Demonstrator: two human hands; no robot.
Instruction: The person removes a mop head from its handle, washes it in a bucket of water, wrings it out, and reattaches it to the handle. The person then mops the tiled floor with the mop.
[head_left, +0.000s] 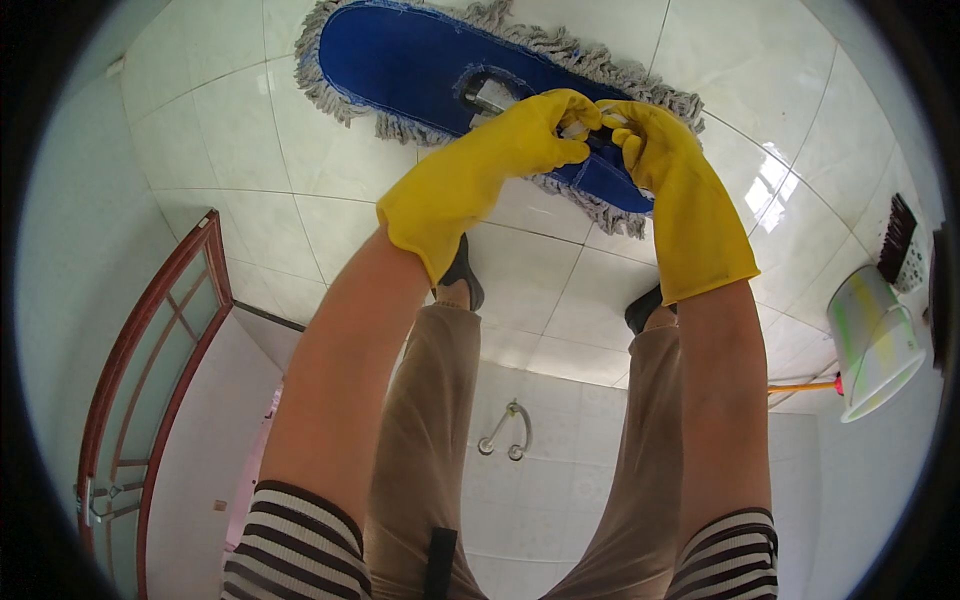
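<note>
A flat dust mop pad (397, 64) with a blue cloth back and grey yarn fringe lies across the tiled floor. In the opening of its back a metal mop frame (491, 96) shows. My left hand (536, 135), in a yellow rubber glove, is over the pad's right half, its fingers curled on a small white strip (576, 130). Close beside it, my right hand (649, 146), gloved in yellow too, pinches a white strip end (615, 118). The fingers hide most of the strip, so whether both ends belong to one tie is unclear.
Glossy white floor tiles (525, 277) surround my feet. On the right stand a striped bucket (862, 330), a dark-bristled brush (898, 236) and an orange handle (802, 387). At left is a red-framed glass door (169, 337). A metal wall fitting (525, 427) shows behind my legs.
</note>
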